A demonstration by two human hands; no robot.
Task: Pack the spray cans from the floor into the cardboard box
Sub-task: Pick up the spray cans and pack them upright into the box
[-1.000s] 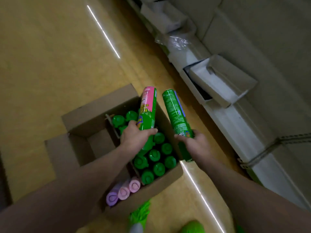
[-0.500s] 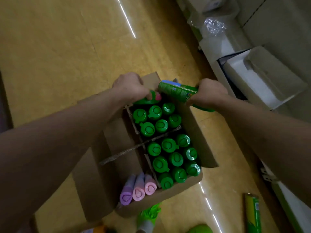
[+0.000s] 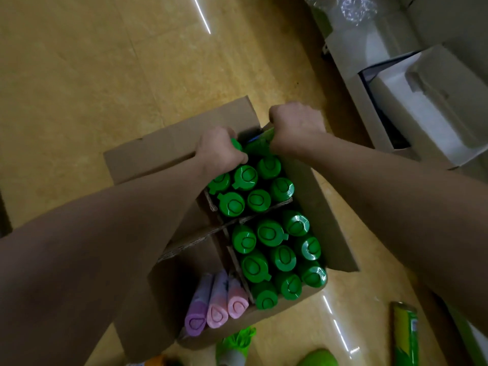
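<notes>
green-capped spray cans (image 3: 266, 239) stand upright in the cardboard box (image 3: 179, 143); left hand (image 3: 219, 151) and right hand (image 3: 295, 125) each clench one at the far compartment; rigid, smooth, likely slippery; grip mid-body.

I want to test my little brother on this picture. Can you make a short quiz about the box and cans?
1. True or false: both hands are at the box's far end.
2. What colour are the three caps in the near left compartment?
3. Where does a loose can lie? A) on the floor B) on a shelf

Key: 1 true. 2 pink and purple. 3 A.
</notes>
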